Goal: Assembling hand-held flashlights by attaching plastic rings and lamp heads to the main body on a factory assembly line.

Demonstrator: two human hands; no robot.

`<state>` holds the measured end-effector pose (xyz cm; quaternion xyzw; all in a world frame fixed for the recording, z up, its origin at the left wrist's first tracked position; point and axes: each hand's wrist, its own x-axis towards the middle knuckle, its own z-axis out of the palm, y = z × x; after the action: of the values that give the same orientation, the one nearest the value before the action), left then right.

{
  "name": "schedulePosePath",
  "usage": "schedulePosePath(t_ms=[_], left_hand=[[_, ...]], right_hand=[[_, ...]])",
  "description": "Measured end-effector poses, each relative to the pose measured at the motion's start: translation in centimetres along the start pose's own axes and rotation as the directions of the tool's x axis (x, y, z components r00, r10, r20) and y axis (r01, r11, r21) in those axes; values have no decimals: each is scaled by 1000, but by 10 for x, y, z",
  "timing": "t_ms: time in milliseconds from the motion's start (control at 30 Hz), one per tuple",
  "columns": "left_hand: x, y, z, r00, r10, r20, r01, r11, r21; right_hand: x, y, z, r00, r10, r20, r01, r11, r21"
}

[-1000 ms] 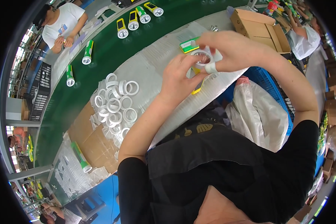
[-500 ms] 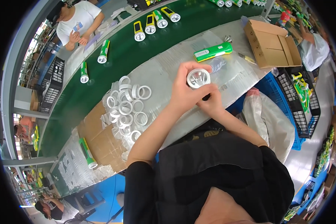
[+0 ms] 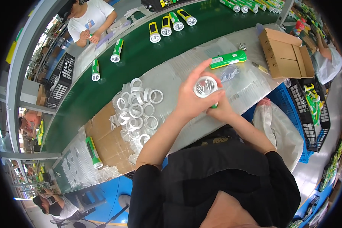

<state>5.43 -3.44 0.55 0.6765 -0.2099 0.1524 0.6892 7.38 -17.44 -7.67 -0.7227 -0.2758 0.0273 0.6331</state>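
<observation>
A flashlight (image 3: 205,87) is held with its clear lens and white front ring facing up. My left hand (image 3: 189,98) is closed around its head, the thumb along the near rim and the index finger stretched out. Below it, my right hand (image 3: 223,109) grips the body, of which only a bit of green shows. Just beyond my hands lies a green flashlight (image 3: 228,59) on its side, next to a row of clear round lenses (image 3: 230,73). To the left, several loose white rings (image 3: 136,110) are heaped on the plastic-covered table.
A green conveyor belt (image 3: 136,57) carries several flashlights past the far side. An open cardboard box (image 3: 285,53) stands at the right, above a black crate (image 3: 311,110) of parts. Another green flashlight (image 3: 94,152) lies at the left; a co-worker (image 3: 90,21) sits across the belt.
My left index finger has lifted away from the flashlight head and straightened. Some green of the body now shows by my right hand. The whole view has shifted slightly.
</observation>
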Motion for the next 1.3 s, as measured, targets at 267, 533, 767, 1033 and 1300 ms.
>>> schedulePosePath(t_ms=[267, 533, 767, 1033, 1300], left_hand=[[21, 13, -44, 998, 47, 44, -57, 958, 281], [125, -67, -198, 828, 436, -353, 217, 333, 918], [163, -139, -122, 996, 85, -5, -22, 321, 947], [127, -164, 5, 877, -237, 417, -178, 647, 742], [81, -78, 0, 966, -67, 248, -85, 829, 553]], right_hand=[[53, -30, -12, 851, 193, 489, -271, 958, 93], [84, 7, -46, 967, 42, -249, 3, 984, 181], [69, 20, -77, 912, 196, -360, -76, 944, 322], [66, 18, -105, 811, 462, -358, -172, 774, 609], [75, -6, -103, 835, 470, -286, -202, 746, 635]])
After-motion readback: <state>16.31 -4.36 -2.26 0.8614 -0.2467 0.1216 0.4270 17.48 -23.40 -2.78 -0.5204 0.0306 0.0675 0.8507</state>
